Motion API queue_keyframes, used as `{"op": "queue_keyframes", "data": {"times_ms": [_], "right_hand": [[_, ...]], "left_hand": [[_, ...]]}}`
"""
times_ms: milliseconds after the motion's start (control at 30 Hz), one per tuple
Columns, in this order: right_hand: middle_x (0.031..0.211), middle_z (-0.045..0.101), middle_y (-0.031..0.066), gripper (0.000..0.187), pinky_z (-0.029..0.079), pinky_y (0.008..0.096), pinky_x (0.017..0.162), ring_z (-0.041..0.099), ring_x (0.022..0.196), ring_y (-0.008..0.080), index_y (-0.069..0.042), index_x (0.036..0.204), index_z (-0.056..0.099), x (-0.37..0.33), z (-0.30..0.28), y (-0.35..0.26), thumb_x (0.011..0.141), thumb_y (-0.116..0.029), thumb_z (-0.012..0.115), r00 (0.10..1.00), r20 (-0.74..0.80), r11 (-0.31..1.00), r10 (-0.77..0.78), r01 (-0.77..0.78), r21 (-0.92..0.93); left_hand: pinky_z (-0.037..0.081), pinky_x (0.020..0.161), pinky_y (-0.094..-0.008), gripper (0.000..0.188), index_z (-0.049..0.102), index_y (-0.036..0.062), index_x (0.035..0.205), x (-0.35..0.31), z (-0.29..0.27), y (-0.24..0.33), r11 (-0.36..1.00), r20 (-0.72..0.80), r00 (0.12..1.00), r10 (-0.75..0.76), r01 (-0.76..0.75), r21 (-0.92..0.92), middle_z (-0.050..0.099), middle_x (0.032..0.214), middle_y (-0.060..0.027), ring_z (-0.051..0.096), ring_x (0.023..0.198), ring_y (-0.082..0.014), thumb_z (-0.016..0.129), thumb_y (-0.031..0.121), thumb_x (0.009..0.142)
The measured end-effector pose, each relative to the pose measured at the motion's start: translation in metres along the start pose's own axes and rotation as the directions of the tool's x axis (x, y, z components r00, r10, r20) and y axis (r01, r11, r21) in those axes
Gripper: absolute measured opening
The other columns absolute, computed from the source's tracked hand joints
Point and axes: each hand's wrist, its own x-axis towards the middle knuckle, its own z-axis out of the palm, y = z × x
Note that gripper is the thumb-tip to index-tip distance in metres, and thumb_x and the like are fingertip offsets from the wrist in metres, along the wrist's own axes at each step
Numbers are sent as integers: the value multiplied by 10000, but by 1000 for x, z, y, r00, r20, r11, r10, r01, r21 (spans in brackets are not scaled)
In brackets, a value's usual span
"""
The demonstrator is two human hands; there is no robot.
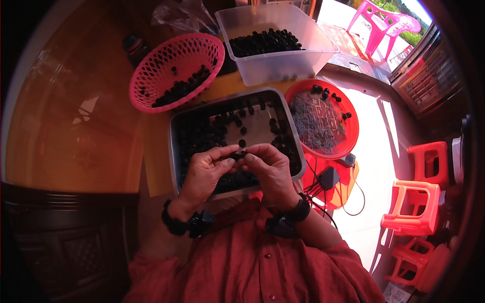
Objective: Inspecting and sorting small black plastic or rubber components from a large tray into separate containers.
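Over a grey rectangular tray (pixel 251 134), my left hand (pixel 200 172) and my right hand (pixel 273 169) meet fingertip to fingertip. Both are closed in a pinch around a small black part (pixel 239 155), mostly covered by the fingers; a tiny pale bit shows at its top. Many small round black pieces (pixel 202 132) lie loose in the tray, thickest along its left side. To the right, a round red tray (pixel 349 140) holds a heap of thin greyish pin-like pieces (pixel 316 126), with several black pieces at its far edge.
A pink lattice basket (pixel 151 65) and a clear plastic bin (pixel 283 65), both holding black pieces, stand beyond the tray. Black adapters with cables (pixel 329 178) rest on a red stool below the red tray. Red stools (pixel 411 207) stand at right, a pink chair (pixel 384 25) farther off.
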Motion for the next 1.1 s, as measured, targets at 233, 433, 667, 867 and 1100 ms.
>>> {"op": "queue_keyframes", "data": {"times_ms": [233,433,667,867,1100], "right_hand": [[901,656,63,151,520,220,723,632,813,101,19,1004,589,-3,5,1,857,-5,610,997,5,993,-71,71,-94],[892,647,50,144,508,210,731,624,817,89,20,986,591,-7,15,-1,843,32,604,995,-6,982,-97,95,-165],[849,594,59,169,479,244,674,606,777,129,-5,910,615,-4,12,8,759,70,630,940,50,834,-337,323,-446],[839,594,85,148,480,264,650,614,754,172,-7,888,625,-2,11,0,755,57,634,914,141,700,-381,385,-602],[836,596,81,145,483,264,637,616,736,167,-11,892,632,-2,10,-2,757,40,646,913,166,664,-372,387,-640]], "left_hand": [[499,723,-220,259,587,-14,1125,-2,-1,-6,994,-28,1000,5,-8,-108,647,971,-74,603,792,-109,595,46,874],[515,724,-234,251,590,-5,1118,-3,-9,-19,945,-34,999,-14,2,-327,643,1003,-80,613,806,-122,594,57,875],[539,746,-228,256,591,1,1127,-3,-13,-24,876,6,997,-73,67,-477,649,1004,-78,634,830,-124,586,45,875],[539,752,-226,260,594,2,1131,-4,-15,-25,901,9,999,-48,48,-431,648,1017,-77,635,841,-123,584,34,873],[528,761,-234,259,604,-7,1125,-5,-14,-24,932,-31,998,-52,37,-361,655,968,-67,627,833,-117,595,31,869]]}}
